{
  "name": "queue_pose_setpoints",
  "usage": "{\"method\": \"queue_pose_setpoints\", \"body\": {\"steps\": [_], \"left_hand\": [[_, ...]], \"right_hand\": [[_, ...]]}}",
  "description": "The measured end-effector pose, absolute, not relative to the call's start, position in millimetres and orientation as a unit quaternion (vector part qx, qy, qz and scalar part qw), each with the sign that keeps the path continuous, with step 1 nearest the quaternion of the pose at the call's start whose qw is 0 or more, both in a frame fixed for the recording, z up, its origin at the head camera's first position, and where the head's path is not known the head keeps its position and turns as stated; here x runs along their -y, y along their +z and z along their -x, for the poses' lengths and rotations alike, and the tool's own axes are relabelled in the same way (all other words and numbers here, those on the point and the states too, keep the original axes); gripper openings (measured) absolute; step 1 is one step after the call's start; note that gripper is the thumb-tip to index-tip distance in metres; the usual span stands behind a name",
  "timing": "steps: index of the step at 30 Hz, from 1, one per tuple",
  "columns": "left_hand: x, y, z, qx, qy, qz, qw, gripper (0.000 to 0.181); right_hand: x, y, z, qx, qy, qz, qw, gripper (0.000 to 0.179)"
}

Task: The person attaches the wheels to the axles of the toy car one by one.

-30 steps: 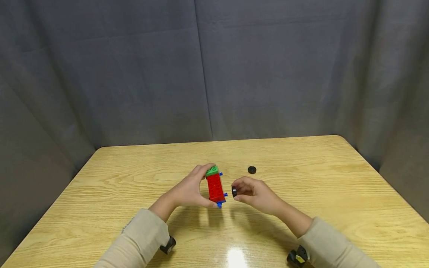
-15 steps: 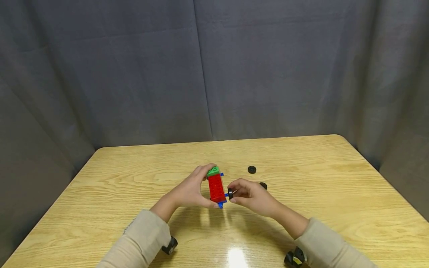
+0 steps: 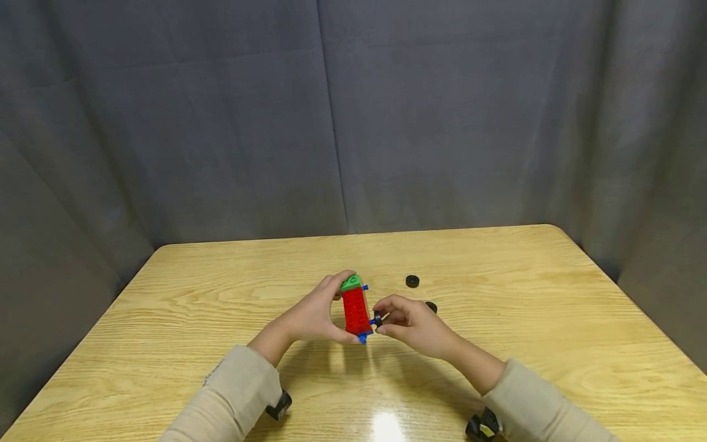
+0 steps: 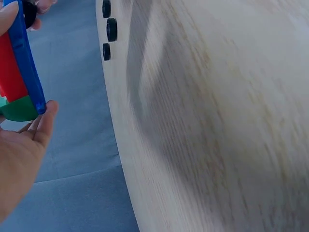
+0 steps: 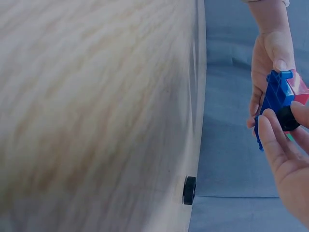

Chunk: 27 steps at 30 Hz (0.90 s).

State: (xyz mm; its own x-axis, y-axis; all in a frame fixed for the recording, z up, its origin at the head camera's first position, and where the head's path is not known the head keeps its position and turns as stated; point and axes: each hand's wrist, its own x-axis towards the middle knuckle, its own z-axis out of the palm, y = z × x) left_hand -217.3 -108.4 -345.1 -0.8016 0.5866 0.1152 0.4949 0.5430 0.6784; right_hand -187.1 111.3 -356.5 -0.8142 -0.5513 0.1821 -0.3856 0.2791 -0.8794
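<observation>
A toy car body of building blocks is held tilted above the table in my left hand, thumb at the near end and fingers at the far green block. Its blocks are red and green, over a blue chassis with short axle pegs at the side. My right hand pinches a small black wheel between thumb and fingers. In the head view that wheel stands upright right at the nearer side peg. The farther side peg is bare.
Loose black wheels lie on the wooden table: one beyond my right hand, another partly hidden behind it. The left wrist view shows three, including a near one. A grey curtain hangs behind the table.
My right hand has moved left, bringing the wheel from a small gap up to the car's side peg. A wheel on the table has come into view behind that hand. My left hand barely moved.
</observation>
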Motion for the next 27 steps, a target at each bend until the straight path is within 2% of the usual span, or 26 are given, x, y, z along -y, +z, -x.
{"method": "queue_pose_setpoints", "body": {"steps": [10, 15, 24, 27], "left_hand": [[105, -347, 217, -0.871, 0.374, -0.313, 0.057, 0.105], [105, -350, 214, -0.872, 0.373, -0.313, 0.054, 0.102], [102, -347, 208, -0.877, 0.366, -0.311, 0.018, 0.103], [101, -344, 207, -0.871, 0.387, -0.302, 0.021, 0.104]], "right_hand": [[-109, -359, 185, -0.797, -0.527, 0.29, 0.056, 0.028], [-106, -360, 183, -0.788, -0.543, 0.283, 0.063, 0.025], [-107, -356, 178, -0.782, -0.554, 0.281, 0.056, 0.023], [-108, -354, 178, -0.78, -0.56, 0.275, 0.051, 0.024]]}}
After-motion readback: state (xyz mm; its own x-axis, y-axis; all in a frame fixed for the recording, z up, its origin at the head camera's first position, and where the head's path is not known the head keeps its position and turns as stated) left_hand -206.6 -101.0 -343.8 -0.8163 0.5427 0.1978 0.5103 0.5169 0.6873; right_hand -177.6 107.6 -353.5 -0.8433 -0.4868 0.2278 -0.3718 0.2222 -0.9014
